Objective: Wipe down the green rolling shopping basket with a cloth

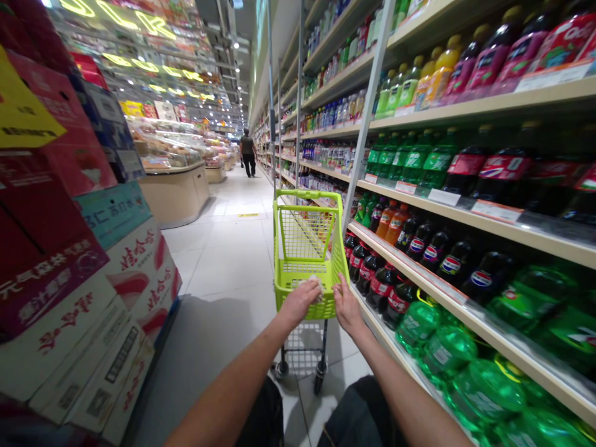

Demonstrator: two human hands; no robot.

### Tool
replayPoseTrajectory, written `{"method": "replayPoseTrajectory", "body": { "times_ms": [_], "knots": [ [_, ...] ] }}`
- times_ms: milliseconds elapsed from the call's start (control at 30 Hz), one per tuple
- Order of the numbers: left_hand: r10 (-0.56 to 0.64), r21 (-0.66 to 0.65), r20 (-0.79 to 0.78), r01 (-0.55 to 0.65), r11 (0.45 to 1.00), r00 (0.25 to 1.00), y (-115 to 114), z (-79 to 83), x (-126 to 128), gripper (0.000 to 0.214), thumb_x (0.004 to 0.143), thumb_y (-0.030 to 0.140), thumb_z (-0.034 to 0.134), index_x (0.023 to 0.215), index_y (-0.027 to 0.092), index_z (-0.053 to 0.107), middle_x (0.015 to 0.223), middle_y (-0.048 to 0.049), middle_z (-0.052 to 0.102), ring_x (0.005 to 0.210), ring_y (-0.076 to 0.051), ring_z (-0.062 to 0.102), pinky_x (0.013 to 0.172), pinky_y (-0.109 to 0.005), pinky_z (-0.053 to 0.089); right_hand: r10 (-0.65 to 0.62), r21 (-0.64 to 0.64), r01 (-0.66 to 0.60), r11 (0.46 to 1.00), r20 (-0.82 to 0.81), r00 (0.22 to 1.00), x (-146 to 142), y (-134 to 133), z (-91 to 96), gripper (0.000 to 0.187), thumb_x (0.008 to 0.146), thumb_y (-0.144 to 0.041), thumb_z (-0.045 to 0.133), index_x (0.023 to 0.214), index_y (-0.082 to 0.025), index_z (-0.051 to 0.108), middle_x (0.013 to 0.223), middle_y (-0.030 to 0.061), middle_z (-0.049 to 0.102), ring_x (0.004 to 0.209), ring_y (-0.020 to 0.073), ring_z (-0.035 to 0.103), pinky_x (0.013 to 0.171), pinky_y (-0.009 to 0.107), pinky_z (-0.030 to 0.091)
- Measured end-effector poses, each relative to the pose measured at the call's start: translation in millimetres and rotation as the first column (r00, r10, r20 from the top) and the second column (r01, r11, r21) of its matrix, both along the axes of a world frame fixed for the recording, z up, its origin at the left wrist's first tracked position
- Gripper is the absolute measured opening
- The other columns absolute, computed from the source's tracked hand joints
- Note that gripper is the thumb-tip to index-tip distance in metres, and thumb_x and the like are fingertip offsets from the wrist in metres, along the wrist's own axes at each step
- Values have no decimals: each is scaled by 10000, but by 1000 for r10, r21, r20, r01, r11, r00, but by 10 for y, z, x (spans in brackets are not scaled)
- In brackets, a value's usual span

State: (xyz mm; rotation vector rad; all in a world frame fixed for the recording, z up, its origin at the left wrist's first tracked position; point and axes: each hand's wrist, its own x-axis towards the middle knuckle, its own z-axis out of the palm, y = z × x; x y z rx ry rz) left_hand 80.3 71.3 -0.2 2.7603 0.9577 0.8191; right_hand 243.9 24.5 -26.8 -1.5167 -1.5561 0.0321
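A lime-green shopping cart (305,251) stands straight in front of me, its basket at the height of my hands. My left hand (300,302) is closed on a small crumpled whitish cloth or tissue (320,288) at the near edge of the basket. At the basket's near right corner, my right hand (347,304) grips the rim, its fingers partly hidden from view. Mesh and slotted plastic show inside the basket. Below it are the cart's dark legs and wheels.
Shelves of drink bottles (414,155) run along the right, close to the cart. Large green bottles (482,385) fill the lowest shelf. Stacked drink cartons (69,310) rise on the left. Farther down the tiled aisle are a rounded display counter (174,192) and a person (248,152).
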Motion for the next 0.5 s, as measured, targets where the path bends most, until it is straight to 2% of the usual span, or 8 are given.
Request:
{"method": "replayPoseTrajectory", "body": {
  "times_ms": [67,133,200,300,367,433,500],
  "knots": [
    [97,-21,2,-97,995,995,89,0,-272,272,772,116,513,1024,184,589,1203,-86,546,1142,-181,476,980,-350,389,2,4,-2,1000,-2,1000,12,-9,-6,496,865,-310,294,1331,-138,291,945,67,645,895,198,593,791,352,473],
    [189,-41,8,-189,981,982,137,8,-426,274,755,106,525,1013,169,595,1197,-100,548,1138,-195,480,965,-352,404,4,22,-4,1000,6,1000,2,-10,-16,494,862,-307,302,1325,-135,302,942,69,645,906,199,586,805,359,467],
    [175,-48,1,-175,983,985,109,16,-338,243,766,111,511,985,160,604,1170,-98,564,1115,-188,498,951,-335,415,-3,44,2,999,11,1000,-17,-4,-21,490,860,-303,304,1316,-124,316,933,76,645,903,201,584,816,368,463],
    [12,-11,3,-12,1000,1000,-3,24,39,218,808,134,461,970,172,602,1129,-74,586,1079,-160,518,950,-324,410,8,49,-8,999,5,1000,-15,4,-21,491,861,-303,305,1315,-115,314,934,80,644,900,196,588,816,363,466],
    [-80,16,-1,80,997,997,-30,27,159,224,813,144,457,991,179,589,1130,-68,584,1087,-158,507,963,-332,394,17,26,-17,1000,2,1000,13,1,-19,494,863,-309,306,1319,-120,306,941,75,645,899,191,594,804,351,473],
    [-37,2,1,37,999,999,16,23,57,221,791,145,483,979,185,593,1142,-61,577,1084,-162,506,954,-322,400,17,3,-17,1000,-2,1000,46,-6,-21,494,866,-314,301,1324,-129,299,945,68,646,893,187,598,793,341,477],
    [95,-32,15,-94,995,995,101,20,-170,215,771,142,493,950,188,604,1156,-56,567,1074,-169,511,937,-317,413,17,8,-17,1000,-2,1000,59,-11,-28,494,867,-315,299,1328,-136,293,947,63,645,898,185,595,791,337,477]
  ]
}}
